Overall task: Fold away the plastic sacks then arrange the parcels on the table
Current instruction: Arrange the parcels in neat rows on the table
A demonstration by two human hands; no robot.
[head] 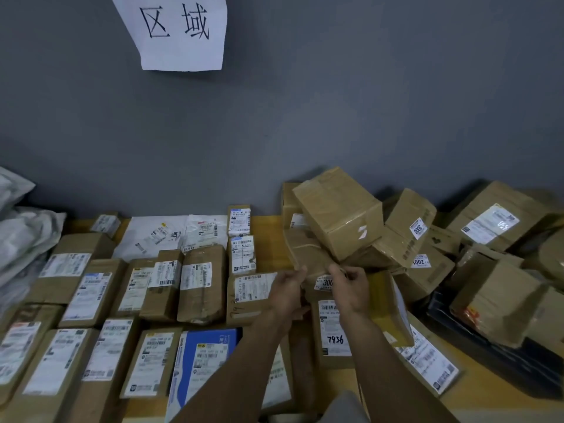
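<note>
Brown cardboard parcels with white labels lie flat in rows on the left half of the wooden table [268, 236]. A loose pile of parcels [406, 239] leans on the right, topped by a tilted box [338, 212]. My left hand [285, 288] and my right hand [351, 285] both grip a flat brown parcel [308, 254] at the foot of that pile, one on each side of its near edge. A label reading 300 shows between the hands. Crumpled grey plastic sacks [21, 236] lie at the far left.
A grey wall with a white paper sign [180, 32] stands behind the table. White mailers [158, 233] lie at the back. A blue-and-white parcel [210, 349] sits near the front edge. A black crate [488, 346] holds boxes at the right.
</note>
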